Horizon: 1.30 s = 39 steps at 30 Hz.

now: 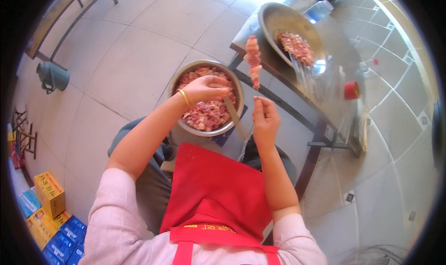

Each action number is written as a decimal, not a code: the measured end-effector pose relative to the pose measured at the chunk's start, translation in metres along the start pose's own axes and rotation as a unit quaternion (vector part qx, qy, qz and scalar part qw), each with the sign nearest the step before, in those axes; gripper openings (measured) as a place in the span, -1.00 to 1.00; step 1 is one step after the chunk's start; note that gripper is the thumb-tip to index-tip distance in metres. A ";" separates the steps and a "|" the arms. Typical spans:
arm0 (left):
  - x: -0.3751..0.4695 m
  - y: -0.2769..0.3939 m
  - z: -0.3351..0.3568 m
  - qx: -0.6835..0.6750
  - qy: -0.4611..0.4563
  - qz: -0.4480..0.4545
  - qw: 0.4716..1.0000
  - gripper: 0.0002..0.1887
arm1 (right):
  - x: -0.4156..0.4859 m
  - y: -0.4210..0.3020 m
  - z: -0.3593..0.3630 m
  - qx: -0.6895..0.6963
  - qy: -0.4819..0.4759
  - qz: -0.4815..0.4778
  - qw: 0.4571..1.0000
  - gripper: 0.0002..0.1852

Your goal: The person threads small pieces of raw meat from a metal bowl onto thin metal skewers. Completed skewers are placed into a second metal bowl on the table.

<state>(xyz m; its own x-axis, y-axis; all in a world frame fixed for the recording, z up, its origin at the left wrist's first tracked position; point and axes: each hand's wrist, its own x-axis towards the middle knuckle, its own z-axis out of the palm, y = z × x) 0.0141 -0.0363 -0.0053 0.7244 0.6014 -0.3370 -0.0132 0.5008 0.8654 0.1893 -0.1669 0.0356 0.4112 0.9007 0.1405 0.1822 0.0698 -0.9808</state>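
My right hand [266,120] pinches the lower end of a thin skewer held upright. Chunks of raw meat [253,61] are threaded along the skewer above my fingers. My left hand [207,88], with a yellow bangle at the wrist, is over a metal basin [178,122] in front of me. Cut raw meat [207,115] fills much of that basin. The left fingers are bent, and whether anything is between them is hidden. A flat grey strip [236,120], perhaps a blade, crosses the basin's right rim beneath the left fingertips.
On the bench [240,38] at right, a larger metal basin [265,31] holds a bundle of meat skewers [296,48]. A red-capped item [351,90] and a clear plastic container [318,11] are also there. A grey jug [52,76] and stacked boxes [50,195] stand at left.
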 end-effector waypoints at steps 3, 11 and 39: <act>0.000 0.000 -0.008 0.016 0.015 -0.006 1.000 -0.42 | 0.029 -0.044 -0.027 -0.151 0.115 -0.102 0.976 -0.85; 0.008 0.001 -0.020 0.039 0.041 0.035 0.998 -0.48 | 0.139 -0.071 -0.116 -0.584 0.074 -0.106 0.801 -0.79; 0.007 -0.013 -0.064 0.620 0.164 0.152 0.752 -0.83 | 0.021 0.108 -0.002 -0.473 -0.174 0.030 0.863 -0.80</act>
<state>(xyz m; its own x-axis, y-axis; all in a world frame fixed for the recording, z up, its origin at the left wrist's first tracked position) -0.0247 0.0013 -0.0432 0.6054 0.7944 0.0491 0.6570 -0.5336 0.5326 0.2191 -0.1413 -0.0668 0.1830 0.9761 -0.1174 0.8855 -0.2155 -0.4115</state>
